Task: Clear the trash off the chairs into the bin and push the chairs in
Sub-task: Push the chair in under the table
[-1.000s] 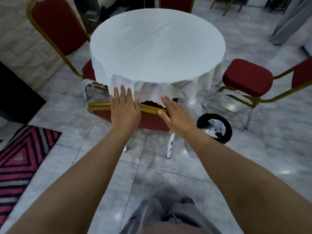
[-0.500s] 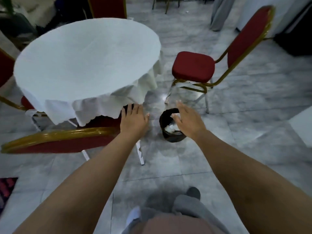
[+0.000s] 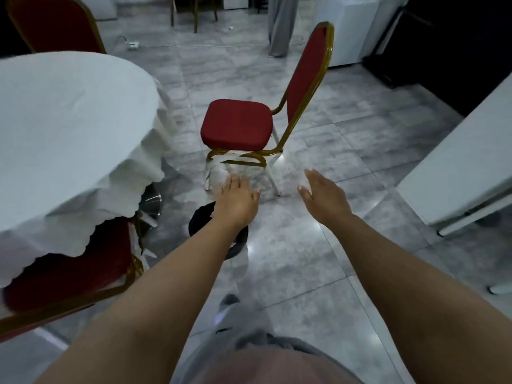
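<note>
Now both hands reach forward at the middle of the frame, empty; the left hand (image 3: 235, 202) is flat with fingers spread, palm down, gripping nothing, and the right hand (image 3: 322, 196) is likewise open, fingers loosely extended, well apart from any object. Under the left forearm, just below centre, sits the black bin (image 3: 202, 220), mostly hidden by the arm, so its contents cannot be read from this view. Beyond the hands, at upper centre, a red chair (image 3: 235, 124) stands out on the grey floor (image 3: 318, 259), clear of the table; its seat looks bare, with no trash visible on it. At the left edge of the frame the round table (image 3: 63, 120) carries a white cloth; at lower left a second red chair (image 3: 69, 273) sits with its seat tucked beneath the cloth's hem, which suggests it is already pushed in. A third chair's back (image 3: 55, 23) shows at upper left behind the table; whether its seat is clear cannot be told.

By my reading, the clearing seems largely done as far as visible seats go; what remains is the pushing in of the standing chair at upper centre, toward which both open hands appear to be heading, and any chairs outside this view.
</note>
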